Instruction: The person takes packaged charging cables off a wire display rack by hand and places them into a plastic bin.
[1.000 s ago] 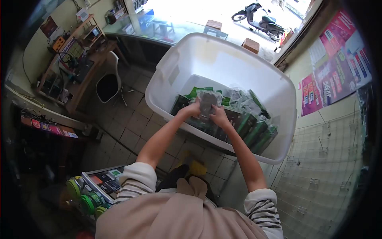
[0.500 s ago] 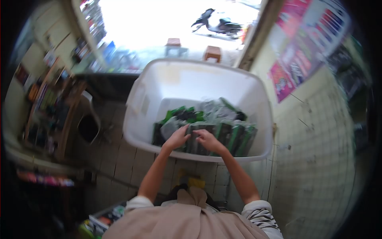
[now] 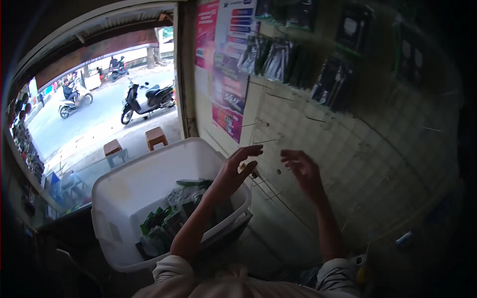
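My left hand (image 3: 232,175) is raised above the right rim of a white plastic tub (image 3: 119,176). Its thumb and fingers are apart, and nothing shows between them. Level with it, my right hand (image 3: 304,171) hangs in the air in front of a wire grid wall panel (image 3: 348,164). Its fingers are loosely bent and spread, with nothing visible in them. Inside the tub lie green-and-black plastic packets (image 3: 171,221), partly hidden behind my left forearm. Bare metal hooks (image 3: 278,97) stick out from the grid near both hands.
Packaged items (image 3: 335,82) hang on hooks along the upper grid. Posters (image 3: 231,74) cover the wall beside the doorway. Brown stools (image 3: 156,136) and a parked scooter (image 3: 146,102) stand outside. A glass counter (image 3: 82,174) lies beyond the tub.
My view has swung right, from the tub to the grid wall. Both hands have left the packets in the tub and risen in front of the panel.
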Demonstrator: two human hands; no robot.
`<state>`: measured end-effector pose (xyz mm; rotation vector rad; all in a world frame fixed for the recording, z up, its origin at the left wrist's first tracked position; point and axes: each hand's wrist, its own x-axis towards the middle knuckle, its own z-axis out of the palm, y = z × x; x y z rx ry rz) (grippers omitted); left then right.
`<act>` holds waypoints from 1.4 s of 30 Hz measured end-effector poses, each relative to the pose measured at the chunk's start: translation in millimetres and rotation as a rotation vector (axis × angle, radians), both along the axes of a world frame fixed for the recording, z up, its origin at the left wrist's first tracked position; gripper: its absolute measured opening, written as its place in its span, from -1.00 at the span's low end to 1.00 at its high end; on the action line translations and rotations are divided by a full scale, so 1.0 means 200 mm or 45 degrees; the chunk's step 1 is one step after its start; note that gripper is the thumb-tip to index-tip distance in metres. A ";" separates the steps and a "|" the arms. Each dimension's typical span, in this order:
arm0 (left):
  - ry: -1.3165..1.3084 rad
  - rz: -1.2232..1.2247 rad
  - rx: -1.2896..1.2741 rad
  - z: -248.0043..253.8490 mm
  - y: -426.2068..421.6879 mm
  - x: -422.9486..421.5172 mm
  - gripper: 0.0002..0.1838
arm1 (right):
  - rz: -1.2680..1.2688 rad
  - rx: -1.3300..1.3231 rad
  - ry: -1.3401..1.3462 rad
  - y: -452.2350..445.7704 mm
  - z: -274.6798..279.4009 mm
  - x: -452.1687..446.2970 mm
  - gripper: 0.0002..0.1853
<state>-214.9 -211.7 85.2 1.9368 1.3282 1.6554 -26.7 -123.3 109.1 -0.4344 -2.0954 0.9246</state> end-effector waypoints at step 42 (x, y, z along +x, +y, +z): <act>-0.916 -0.716 0.231 0.64 0.93 0.33 -0.69 | -0.663 0.833 0.722 0.51 0.57 0.03 -0.42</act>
